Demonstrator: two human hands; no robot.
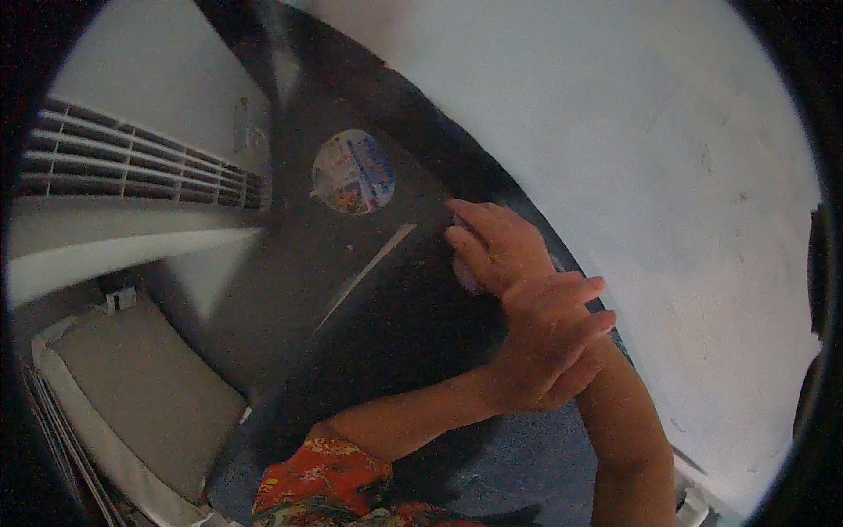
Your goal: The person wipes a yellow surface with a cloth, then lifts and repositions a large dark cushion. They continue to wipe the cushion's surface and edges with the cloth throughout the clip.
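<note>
My right hand [504,244] is stretched out over a dark surface, its fingers curled down over a small pale purplish object [466,275]. Most of that object is hidden under the palm, so its kind is unclear. My left hand [553,342] comes in from the lower left and overlaps my right wrist. Its fingers are apart, and nothing shows in its grasp; whether it presses on the wrist cannot be told. Beyond the right hand, up and to the left, lies a round flat disc [355,172] with a colourful print.
A white wall [658,165] runs along the right. On the left are a white slatted grille [151,158] and a grey padded, cushion-like item [145,388] with a small pale box [121,300] at its top. A pale narrow streak [369,273] crosses the dark surface [421,329].
</note>
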